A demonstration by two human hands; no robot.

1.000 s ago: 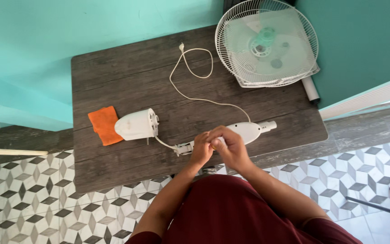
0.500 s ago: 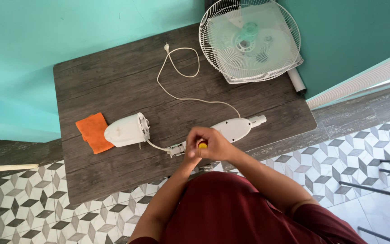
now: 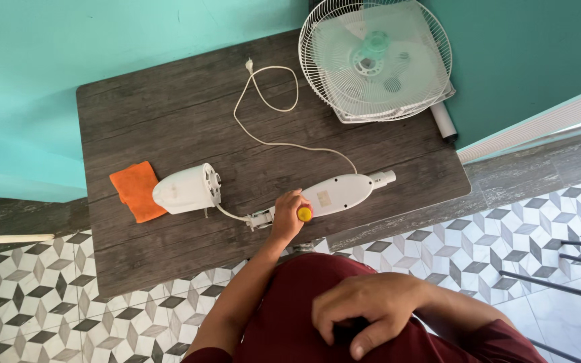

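Yellow-handled screwdriver (image 3: 304, 214) clenched in left hand (image 3: 288, 216) near table (image 3: 169, 262) front edge; right hand (image 3: 364, 310) released on lap.

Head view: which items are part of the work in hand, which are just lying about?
In use: left hand, yellow-handled tool, white fan stand body, motor housing, power cord.
Lying about: orange cloth, fan cage, right hand resting on lap.

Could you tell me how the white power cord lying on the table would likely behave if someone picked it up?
The white power cord would probably be floppy: it lies in loose curves and a loop across the dark table. It looks thin, so likely light. One end joins the white fan neck piece, so lifting might tug that.
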